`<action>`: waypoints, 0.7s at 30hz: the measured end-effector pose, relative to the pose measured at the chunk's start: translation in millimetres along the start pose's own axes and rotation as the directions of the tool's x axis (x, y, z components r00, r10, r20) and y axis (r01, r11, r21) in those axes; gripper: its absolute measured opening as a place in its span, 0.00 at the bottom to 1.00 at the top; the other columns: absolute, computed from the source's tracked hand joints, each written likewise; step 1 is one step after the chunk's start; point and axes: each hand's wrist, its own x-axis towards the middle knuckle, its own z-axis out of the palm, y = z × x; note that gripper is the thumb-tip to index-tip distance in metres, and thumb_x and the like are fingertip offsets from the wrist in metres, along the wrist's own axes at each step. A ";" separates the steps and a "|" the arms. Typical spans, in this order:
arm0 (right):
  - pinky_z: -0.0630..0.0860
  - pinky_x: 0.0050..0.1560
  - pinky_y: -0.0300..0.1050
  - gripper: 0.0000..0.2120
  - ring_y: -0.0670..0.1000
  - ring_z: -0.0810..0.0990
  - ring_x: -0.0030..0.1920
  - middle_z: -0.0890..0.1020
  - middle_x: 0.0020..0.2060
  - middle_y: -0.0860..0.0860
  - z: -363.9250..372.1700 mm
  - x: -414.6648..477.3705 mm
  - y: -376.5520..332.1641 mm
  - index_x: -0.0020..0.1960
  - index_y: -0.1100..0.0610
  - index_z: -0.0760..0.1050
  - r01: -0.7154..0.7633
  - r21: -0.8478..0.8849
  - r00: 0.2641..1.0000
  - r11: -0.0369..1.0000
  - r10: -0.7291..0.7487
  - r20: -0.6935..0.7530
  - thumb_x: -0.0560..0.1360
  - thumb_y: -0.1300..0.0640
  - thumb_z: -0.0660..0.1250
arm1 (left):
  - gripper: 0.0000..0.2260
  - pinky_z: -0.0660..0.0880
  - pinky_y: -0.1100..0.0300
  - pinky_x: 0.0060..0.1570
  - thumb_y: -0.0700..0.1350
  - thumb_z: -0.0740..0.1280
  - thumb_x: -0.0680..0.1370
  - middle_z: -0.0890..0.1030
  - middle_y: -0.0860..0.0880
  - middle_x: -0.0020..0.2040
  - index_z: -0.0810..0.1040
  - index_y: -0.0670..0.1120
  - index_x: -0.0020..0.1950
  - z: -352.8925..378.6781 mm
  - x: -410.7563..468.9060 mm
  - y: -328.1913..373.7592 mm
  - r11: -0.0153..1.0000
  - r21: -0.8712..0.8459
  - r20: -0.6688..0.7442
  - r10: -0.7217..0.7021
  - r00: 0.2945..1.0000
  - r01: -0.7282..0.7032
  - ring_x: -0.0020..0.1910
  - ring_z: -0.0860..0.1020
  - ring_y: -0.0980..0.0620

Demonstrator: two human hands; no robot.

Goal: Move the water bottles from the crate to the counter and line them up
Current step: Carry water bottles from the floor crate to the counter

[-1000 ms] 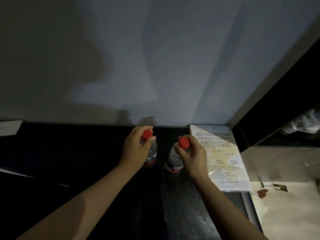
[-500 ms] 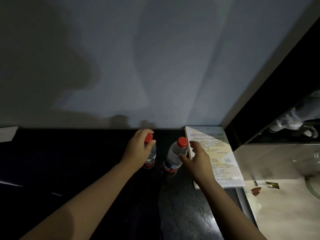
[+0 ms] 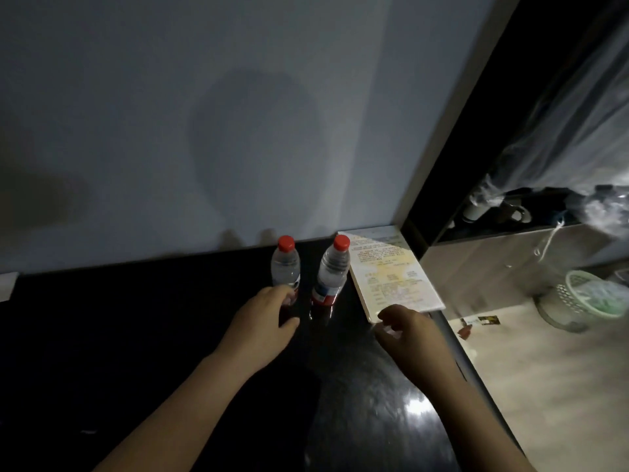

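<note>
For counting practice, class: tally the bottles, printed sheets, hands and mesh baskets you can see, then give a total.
Bottles: 2
Sheets: 1
Hands: 2
Baskets: 1
Total: 6

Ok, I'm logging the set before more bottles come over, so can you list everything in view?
left water bottle: 1, clear with red cap, upright on the counter near the wall
right water bottle: 1, clear with red cap, upright beside the first, next to the printed sheet
counter: 1, glossy black, along the wall
printed sheet: 1, white and yellowish, flat at the counter's right end
wall: 1, grey-white, behind the counter
white card: 1, white, far left edge, cut off
mesh basket: 1, pale, low at the right, beyond the counter
left hand: 1, by the left water bottle's base, holding nothing
right hand: 1, at the sheet's near corner, fingers loosely curled, holding nothing
</note>
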 end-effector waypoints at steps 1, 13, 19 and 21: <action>0.79 0.49 0.44 0.10 0.46 0.80 0.48 0.82 0.51 0.47 0.0 -13.0 -1.4 0.55 0.50 0.77 0.000 0.003 1.000 1.000 0.000 -0.007 0.73 0.52 0.69 | 0.19 0.72 0.62 0.59 0.47 0.68 0.75 0.74 0.54 0.62 0.70 0.52 0.65 2.2 -10.5 -0.4 1.000 0.002 0.026 0.009 1.000 -0.009 0.59 0.73 0.58; 0.72 0.46 0.34 0.11 0.43 0.78 0.48 0.81 0.47 0.44 -28.0 -150.6 29.8 0.56 0.49 0.77 -0.200 0.060 0.972 0.978 0.206 -0.113 0.74 0.50 0.69 | 0.14 0.71 0.67 0.53 0.50 0.67 0.75 0.73 0.58 0.58 0.72 0.56 0.61 44.3 -73.3 57.6 0.970 -0.038 0.321 0.238 0.917 -0.239 0.55 0.73 0.61; 0.75 0.49 0.38 0.11 0.44 0.79 0.49 0.81 0.47 0.44 -66.7 -189.4 82.5 0.55 0.50 0.78 -0.328 0.149 0.911 0.933 0.354 -0.214 0.73 0.51 0.69 | 0.12 0.74 0.59 0.57 0.48 0.68 0.75 0.75 0.55 0.57 0.74 0.52 0.58 86.3 -71.9 134.4 0.914 -0.044 0.367 0.389 0.845 -0.402 0.56 0.74 0.56; 0.76 0.49 0.39 0.10 0.45 0.79 0.49 0.82 0.47 0.45 -81.8 -204.2 108.2 0.54 0.50 0.78 -0.372 0.169 0.885 0.913 0.403 -0.233 0.73 0.52 0.69 | 0.12 0.73 0.61 0.56 0.48 0.67 0.75 0.75 0.55 0.56 0.74 0.51 0.57 108.7 -72.1 166.3 0.889 -0.049 0.388 0.437 0.812 -0.455 0.55 0.75 0.56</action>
